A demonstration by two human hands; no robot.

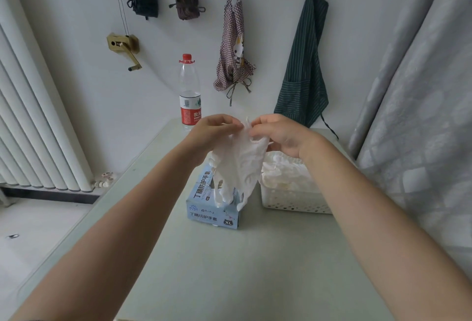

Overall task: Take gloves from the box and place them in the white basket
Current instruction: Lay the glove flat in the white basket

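A person's left hand (213, 129) and right hand (279, 133) pinch the cuff of a white glove (238, 167) between curled fingers (231, 119), holding it up above the blue glove box (213, 212) on the pale counter (229, 269). The glove hangs limp, its lower end reaching down to the box's opening; whether it has fully come free cannot be told. Just beside the box, to the right, stands the white basket (293, 204), already piled with gloves. The likely trouble from here: a following glove could drag out with this one and spill onto the counter, or the light box could lift or slide with neither hand steadying it. The heaped basket may also shed a glove over its rim. The box carries Chinese lettering and an "XL" size mark. A water bottle (189, 91) with a red label and red cap stands behind; its brand lettering is too small to read fully.
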